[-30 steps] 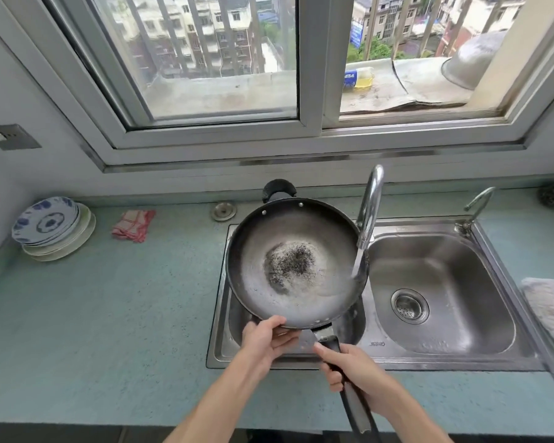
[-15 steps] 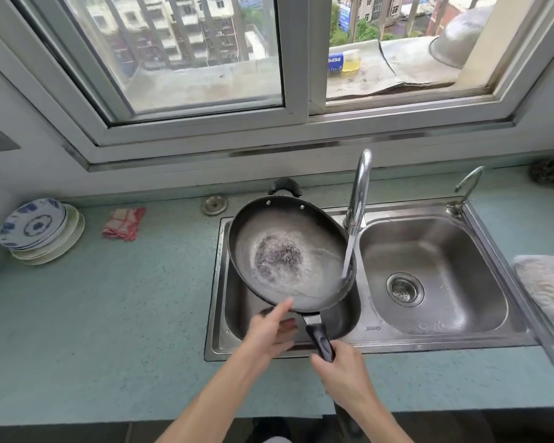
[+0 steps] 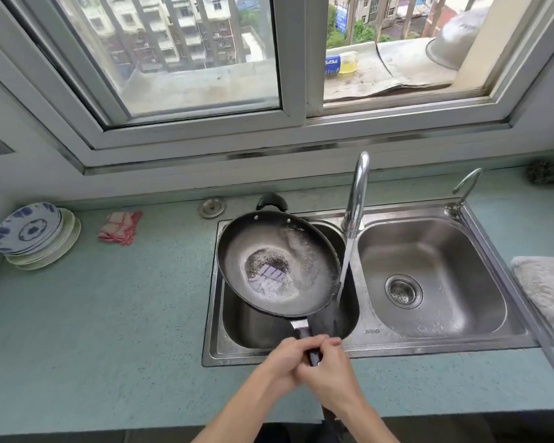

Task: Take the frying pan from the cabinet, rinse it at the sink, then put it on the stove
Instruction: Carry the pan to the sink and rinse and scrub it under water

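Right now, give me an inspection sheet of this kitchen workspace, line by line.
Surface: teal countertop, with a steel double sink set in it.
Job's things: frying pan held tilted over the left basin, with water pooled inside; tap running, stream falling just past the pan's right rim.
Clutter: stacked plates, red checked cloth, grey towel, scourer, small second tap.
Grippers: left hand and right hand both closed on the pan handle.
Cables: nothing seen.
Surroundings: sliding window above; bottle and metal bowl on the outside ledge.
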